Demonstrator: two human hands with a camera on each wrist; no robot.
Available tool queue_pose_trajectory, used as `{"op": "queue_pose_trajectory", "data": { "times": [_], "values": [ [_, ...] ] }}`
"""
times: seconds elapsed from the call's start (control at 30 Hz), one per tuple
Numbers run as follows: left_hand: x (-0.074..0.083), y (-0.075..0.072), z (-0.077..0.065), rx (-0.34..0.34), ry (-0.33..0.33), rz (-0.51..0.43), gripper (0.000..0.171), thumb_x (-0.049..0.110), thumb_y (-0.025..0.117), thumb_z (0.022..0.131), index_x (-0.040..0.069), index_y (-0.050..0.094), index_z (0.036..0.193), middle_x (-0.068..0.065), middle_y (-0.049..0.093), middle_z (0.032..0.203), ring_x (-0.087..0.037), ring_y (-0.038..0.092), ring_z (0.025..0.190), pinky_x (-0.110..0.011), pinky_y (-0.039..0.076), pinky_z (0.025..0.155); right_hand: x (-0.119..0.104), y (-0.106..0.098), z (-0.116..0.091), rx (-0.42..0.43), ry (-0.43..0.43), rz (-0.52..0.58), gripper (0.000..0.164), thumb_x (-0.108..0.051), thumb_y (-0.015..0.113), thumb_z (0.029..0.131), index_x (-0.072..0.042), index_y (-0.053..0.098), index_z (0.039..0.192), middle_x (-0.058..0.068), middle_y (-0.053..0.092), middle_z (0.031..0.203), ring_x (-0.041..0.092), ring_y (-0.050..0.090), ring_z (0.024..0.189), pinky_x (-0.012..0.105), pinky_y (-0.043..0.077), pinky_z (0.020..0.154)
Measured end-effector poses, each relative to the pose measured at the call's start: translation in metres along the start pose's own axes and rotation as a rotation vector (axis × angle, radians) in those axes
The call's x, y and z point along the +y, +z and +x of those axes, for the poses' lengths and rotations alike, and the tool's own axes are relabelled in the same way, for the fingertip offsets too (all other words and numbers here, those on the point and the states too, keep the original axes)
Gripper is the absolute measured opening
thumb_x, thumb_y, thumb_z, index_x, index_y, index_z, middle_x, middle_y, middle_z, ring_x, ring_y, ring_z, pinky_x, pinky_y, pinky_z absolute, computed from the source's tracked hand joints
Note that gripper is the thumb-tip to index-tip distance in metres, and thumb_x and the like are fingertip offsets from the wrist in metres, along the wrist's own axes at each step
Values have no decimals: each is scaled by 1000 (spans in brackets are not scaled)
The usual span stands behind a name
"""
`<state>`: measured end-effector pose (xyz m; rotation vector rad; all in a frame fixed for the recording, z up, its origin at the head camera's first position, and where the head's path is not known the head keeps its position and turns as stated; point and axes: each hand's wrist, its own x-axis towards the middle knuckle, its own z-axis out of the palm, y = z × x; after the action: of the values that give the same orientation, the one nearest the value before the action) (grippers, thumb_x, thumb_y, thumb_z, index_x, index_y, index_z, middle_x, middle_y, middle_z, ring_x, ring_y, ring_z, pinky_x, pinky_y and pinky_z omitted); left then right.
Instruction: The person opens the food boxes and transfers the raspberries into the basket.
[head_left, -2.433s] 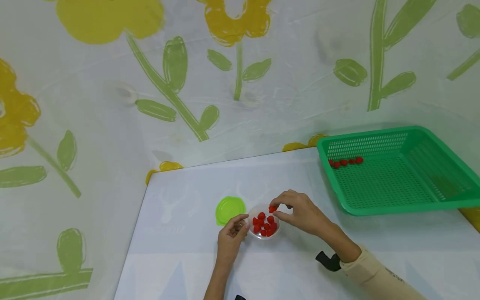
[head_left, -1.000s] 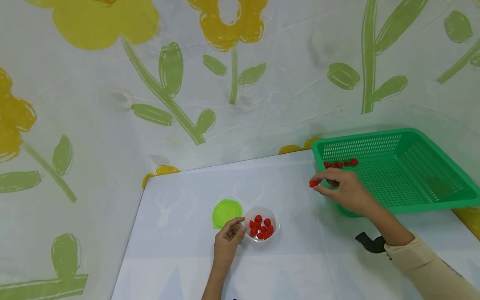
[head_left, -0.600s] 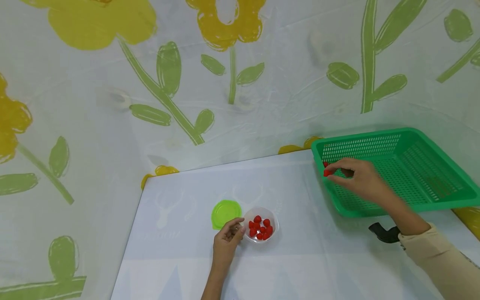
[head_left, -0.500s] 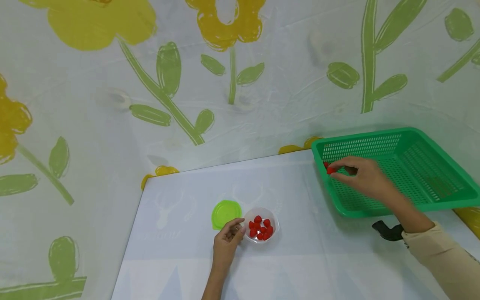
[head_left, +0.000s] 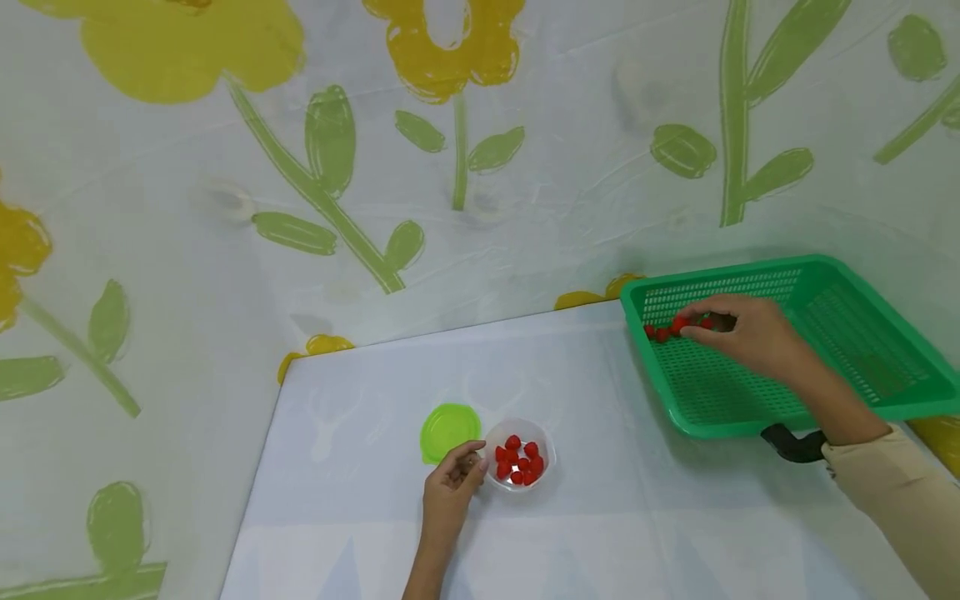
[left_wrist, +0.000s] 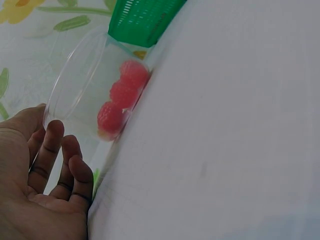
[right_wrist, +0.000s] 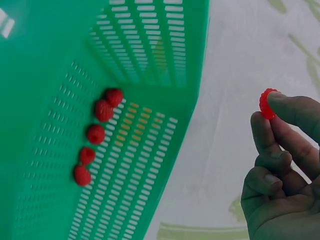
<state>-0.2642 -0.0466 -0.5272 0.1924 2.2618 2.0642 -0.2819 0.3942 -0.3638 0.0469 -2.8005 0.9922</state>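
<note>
My right hand (head_left: pixel 757 333) pinches a raspberry (right_wrist: pixel 268 103) between thumb and fingertips, over the left part of the green basket (head_left: pixel 780 400) in the head view. Inside the basket lies a row of raspberries (right_wrist: pixel 96 133) along one wall, partly hidden by that hand in the head view. My left hand (head_left: pixel 447 492) is at the left side of a clear plastic tub (head_left: pixel 551 454), its thumb and a finger around the rim in the left wrist view. Several raspberries (left_wrist: pixel 123 93) sit on the bottom of the tub, which stands upright on the table.
A bright green lid (head_left: pixel 450 429) lies on the white table (head_left: pixel 585 542), just behind the left hand and left of the tub. A wall sheet printed with flowers (head_left: pixel 525 250) rises behind the table. Black wrist gear (head_left: pixel 791 443) hangs beside the right forearm.
The right hand has carried the raspberry from above the tub rightward and away, over the basket's left rim to the row of berries. The left hand stays at the tub.
</note>
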Motion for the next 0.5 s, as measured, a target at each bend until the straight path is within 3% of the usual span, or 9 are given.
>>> {"op": "queue_pose_trajectory", "data": {
  "times": [0.2, 0.5],
  "values": [
    [1, -1, -1, -4, 1, 6, 30, 26, 75, 92, 17, 70, 120, -7, 64, 96, -18, 60, 80, -21, 53, 68, 7, -7, 6, -7, 29, -41, 25, -29, 74, 93, -12, 76, 111, 4, 53, 76, 18, 43, 69, 28, 37, 54],
    [1, 1, -2, 3, -10, -20, 29, 24, 76, 91, 15, 71, 118, -9, 63, 96, -18, 59, 81, -21, 52, 67, 25, -14, 15, -30, 56, -65, 28, -33, 74, 92, -14, 75, 113, 5, 59, 81, 18, 45, 69, 30, 38, 54]
  ]
}}
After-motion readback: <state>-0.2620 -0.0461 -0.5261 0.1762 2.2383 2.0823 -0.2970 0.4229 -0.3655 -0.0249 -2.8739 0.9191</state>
